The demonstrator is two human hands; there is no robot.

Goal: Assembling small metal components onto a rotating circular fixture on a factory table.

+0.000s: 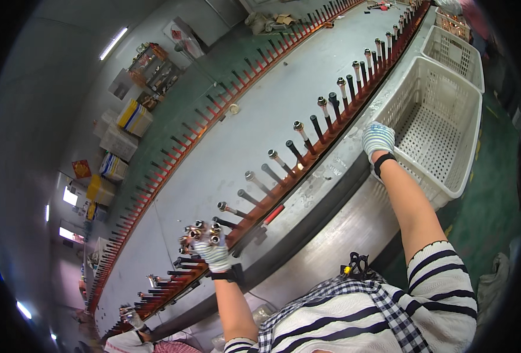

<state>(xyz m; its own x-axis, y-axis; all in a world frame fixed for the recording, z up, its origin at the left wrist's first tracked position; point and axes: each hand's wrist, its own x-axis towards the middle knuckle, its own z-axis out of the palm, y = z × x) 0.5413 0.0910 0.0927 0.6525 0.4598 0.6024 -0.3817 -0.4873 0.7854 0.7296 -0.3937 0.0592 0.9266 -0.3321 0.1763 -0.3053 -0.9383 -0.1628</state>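
My left hand (213,254), in a striped work glove, is closed round a bunch of several shiny metal pipe fittings (196,234), their round ends pointing up and away. It is beside the row of upright red-and-black pegs (296,152) along the near edge of the grey table. Some pegs carry a metal fitting (299,126) on top; others show bare black tips. My right hand (379,140), gloved alike with a black band at the wrist, is closed over the near left rim of a white plastic crate (469,159). The crate's perforated bottom shows.
A second white crate (478,65) stands behind the first. Across the grey tabletop (243,135) runs a far row of pegs (204,117). A red-handled tool (274,214) lies by the near edge. Another person's gloved hand (132,317) is at lower left. Boxes (134,117) stand along the wall.
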